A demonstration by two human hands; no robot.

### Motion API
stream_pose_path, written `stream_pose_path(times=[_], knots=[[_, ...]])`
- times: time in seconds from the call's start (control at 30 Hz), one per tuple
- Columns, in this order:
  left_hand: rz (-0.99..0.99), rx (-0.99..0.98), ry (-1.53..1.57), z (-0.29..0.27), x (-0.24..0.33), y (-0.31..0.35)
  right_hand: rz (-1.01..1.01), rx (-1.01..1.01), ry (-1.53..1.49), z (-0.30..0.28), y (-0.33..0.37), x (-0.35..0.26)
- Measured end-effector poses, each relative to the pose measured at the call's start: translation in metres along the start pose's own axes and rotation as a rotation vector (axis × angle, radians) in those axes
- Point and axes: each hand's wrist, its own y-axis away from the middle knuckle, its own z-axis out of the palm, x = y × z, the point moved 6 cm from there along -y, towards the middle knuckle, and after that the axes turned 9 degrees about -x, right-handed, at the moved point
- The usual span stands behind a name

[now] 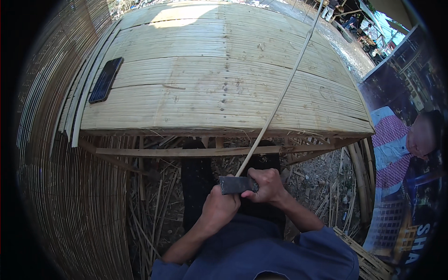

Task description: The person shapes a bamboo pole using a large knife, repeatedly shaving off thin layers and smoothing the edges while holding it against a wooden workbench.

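Observation:
My left hand is closed low in front of my body, around the near end of a long thin bamboo strip. The strip slants up and away to the right, over the table's front edge. My right hand is closed on a short, broad, dark-bladed knife. Its flat blade lies across the strip's near end, just above my left hand's knuckles. Blade and hands hide the strip's lower tip, and the knife's handle is mostly covered by my right fingers.
Ahead is a bamboo-slat table, with a dark phone at its left. A bamboo screen stands left, and a printed banner hangs right. Bamboo scraps litter the ground. People are far off at upper right.

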Motion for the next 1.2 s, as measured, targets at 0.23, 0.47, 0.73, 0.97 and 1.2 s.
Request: stream_pose_path(times=[0.23,0.47,0.73,0.97,1.2], knots=[[-0.007,0.021,0.079,0.006,0.007,0.002,0.101,0.078,-0.011,-0.026,-0.010,0.022],[0.030,0.000,-0.063,-0.002,0.006,-0.001,-0.004,-0.092,0.058,-0.017,-0.007,0.006],[0.015,-0.010,-0.091,0.007,0.005,0.004,0.171,0.050,-0.042,-0.025,-0.002,0.025],[-0.005,-0.012,-0.079,0.009,0.002,0.002,0.236,0.057,-0.072,-0.038,-0.009,0.039],[0.091,0.007,-0.162,0.011,0.001,0.004,0.268,0.108,-0.176,-0.043,-0.011,0.049]])
